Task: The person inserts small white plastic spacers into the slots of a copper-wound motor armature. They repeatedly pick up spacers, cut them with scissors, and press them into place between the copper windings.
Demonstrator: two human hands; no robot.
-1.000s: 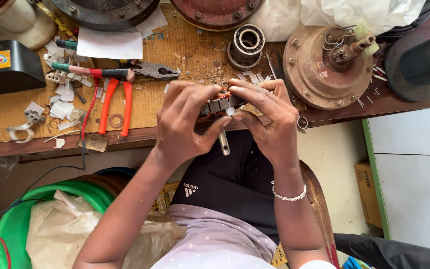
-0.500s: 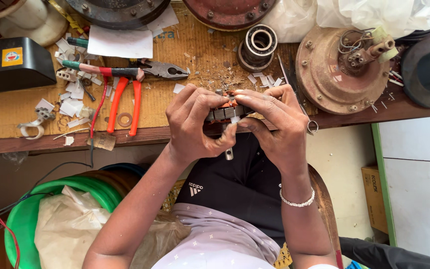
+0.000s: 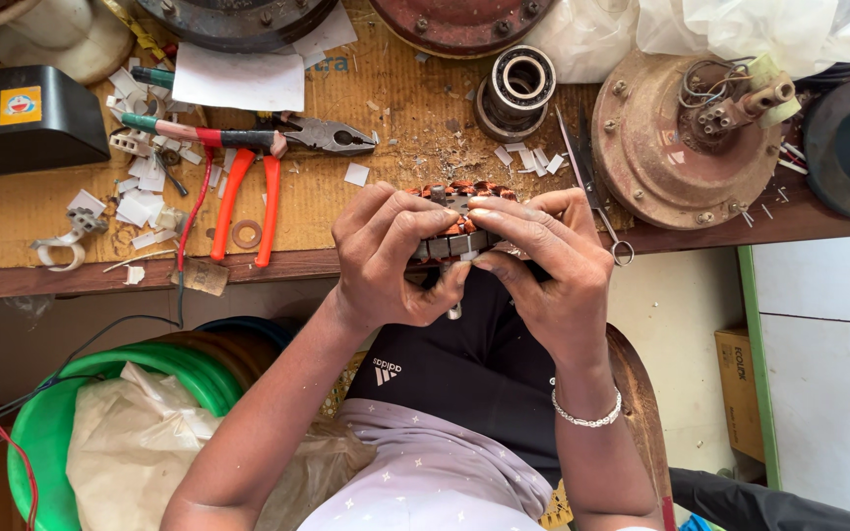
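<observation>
Pliers [image 3: 277, 147] lie on the bench [image 3: 405, 108] left of the bearing [image 3: 518, 84].

Both forearms rise toward the workbench edge [image 3: 277, 267], where the left hand [image 3: 386, 261] and right hand [image 3: 548, 270] meet, fingers curled inward, thumbs pressed together below.

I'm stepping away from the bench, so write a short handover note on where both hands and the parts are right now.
Left hand and right hand together grip the copper-wound stator at the bench edge, fingers pressing on its slots. Orange-handled pliers lie to the left among white paper scraps; bearing and rusty motor cover sit behind. How many slots are finished cannot be told.
</observation>
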